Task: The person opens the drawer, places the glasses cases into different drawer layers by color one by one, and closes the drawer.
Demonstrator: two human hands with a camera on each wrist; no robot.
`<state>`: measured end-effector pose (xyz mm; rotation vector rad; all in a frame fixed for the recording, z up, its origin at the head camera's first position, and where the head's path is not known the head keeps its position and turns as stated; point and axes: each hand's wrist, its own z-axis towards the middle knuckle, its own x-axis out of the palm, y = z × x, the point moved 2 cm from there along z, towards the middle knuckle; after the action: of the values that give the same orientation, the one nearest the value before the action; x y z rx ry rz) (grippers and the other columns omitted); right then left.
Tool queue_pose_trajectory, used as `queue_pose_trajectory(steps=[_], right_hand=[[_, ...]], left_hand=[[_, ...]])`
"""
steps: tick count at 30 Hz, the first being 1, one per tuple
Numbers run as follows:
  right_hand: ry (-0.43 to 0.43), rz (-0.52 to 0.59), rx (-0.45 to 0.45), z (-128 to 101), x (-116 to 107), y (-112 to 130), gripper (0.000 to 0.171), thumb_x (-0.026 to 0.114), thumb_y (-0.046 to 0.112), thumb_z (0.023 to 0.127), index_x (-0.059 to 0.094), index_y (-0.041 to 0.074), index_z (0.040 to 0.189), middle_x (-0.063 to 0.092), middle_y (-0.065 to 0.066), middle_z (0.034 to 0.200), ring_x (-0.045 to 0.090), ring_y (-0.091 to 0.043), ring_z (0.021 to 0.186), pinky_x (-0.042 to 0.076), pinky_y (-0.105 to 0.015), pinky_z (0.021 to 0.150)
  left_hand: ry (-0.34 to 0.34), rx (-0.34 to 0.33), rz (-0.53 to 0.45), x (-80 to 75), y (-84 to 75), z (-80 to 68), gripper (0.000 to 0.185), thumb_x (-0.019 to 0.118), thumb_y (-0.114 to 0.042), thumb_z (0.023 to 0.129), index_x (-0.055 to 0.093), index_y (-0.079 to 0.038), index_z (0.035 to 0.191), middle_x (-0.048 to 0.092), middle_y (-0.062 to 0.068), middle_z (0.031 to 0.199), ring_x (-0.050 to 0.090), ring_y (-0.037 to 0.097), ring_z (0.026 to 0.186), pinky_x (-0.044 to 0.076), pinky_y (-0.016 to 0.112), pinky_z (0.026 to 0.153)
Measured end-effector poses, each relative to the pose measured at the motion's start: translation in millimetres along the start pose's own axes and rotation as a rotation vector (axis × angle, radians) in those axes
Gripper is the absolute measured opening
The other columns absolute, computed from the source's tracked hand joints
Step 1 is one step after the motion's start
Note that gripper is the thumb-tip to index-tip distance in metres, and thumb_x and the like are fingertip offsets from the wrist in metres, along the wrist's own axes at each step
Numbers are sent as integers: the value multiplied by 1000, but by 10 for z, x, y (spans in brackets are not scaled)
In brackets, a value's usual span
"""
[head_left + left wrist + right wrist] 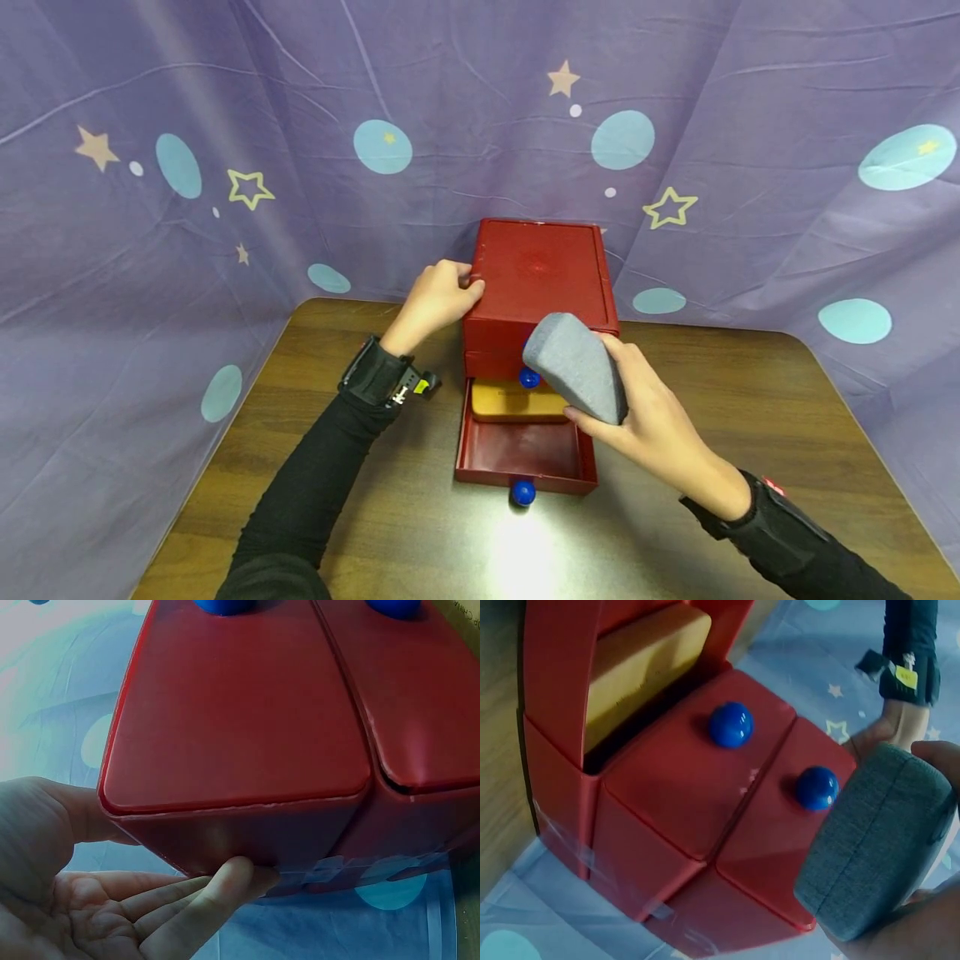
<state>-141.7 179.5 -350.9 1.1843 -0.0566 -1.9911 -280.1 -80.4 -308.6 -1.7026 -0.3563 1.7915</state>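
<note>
A red drawer cabinet (540, 271) stands on the table, its bottom drawer (517, 450) pulled out. Inside that drawer, toward the back, lies a yellow case (506, 402). My left hand (437, 302) touches the cabinet's upper left edge, thumb on top and fairly straight fingers along the side (225, 840). Above the open drawer, my right hand (652, 417) grips a grey fabric-covered case (573, 362) between thumb and fingers. In the right wrist view a seam runs along this grey case (874, 840). It partly hides the cabinet front in the head view.
Blue knobs (730, 724) stick out from the closed upper drawers, and another blue knob (523, 492) from the open one. The wooden table (360, 517) extends on both sides. Behind hangs a purple curtain (480, 108) with stars and ovals, close to the cabinet's back.
</note>
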Motion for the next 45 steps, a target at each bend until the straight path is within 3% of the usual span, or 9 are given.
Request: queue_pose_trajectory(steps=[7, 13, 28, 35, 42, 45], right_hand=[[115, -4, 2, -17, 153, -2, 96, 92, 25, 73, 39, 13, 152, 57, -4, 120, 54, -12, 100, 52, -36, 77], [235, 19, -24, -51, 303, -18, 92, 89, 34, 79, 37, 15, 153, 56, 0, 121, 51, -10, 100, 52, -33, 78], [550, 55, -70, -107, 564, -157, 84, 84, 38, 84, 40, 12, 151, 55, 3, 118, 51, -7, 97, 49, -25, 76], [599, 32, -110, -108, 665, -217, 84, 85, 37, 83, 42, 9, 149, 57, 1, 117, 52, -9, 95, 49, -25, 75], [607, -16, -129, -99, 724, -284, 84, 86, 35, 81, 43, 7, 147, 57, 0, 113, 53, -10, 93, 49, -27, 74], [622, -33, -125, -90, 735, -297, 85, 87, 34, 80, 43, 5, 147, 58, -1, 113, 54, -11, 93, 50, -28, 74]], left_hand=[[1, 6, -1, -3, -2, -2, 28, 59, -22, 97, 74, -4, 112, 63, 8, 87, 54, 22, 77, 43, 33, 70], [2, 7, -3, -12, 2, -11, 24, 59, -22, 97, 73, -4, 107, 58, 5, 80, 52, 21, 74, 40, 30, 66], [5, 0, -7, 3, 19, -5, 31, 59, -22, 98, 73, -4, 119, 63, 8, 87, 54, 21, 77, 42, 31, 69], [15, -12, -22, 8, 23, -4, 39, 58, -23, 99, 68, -4, 131, 69, 11, 98, 57, 21, 78, 44, 31, 72], [21, -10, -30, 8, 30, 2, 41, 58, -22, 99, 66, -2, 134, 70, 13, 102, 58, 20, 78, 45, 31, 73], [15, -4, -27, 2, 28, -3, 38, 58, -22, 99, 69, -3, 129, 69, 11, 96, 57, 20, 76, 44, 30, 71]])
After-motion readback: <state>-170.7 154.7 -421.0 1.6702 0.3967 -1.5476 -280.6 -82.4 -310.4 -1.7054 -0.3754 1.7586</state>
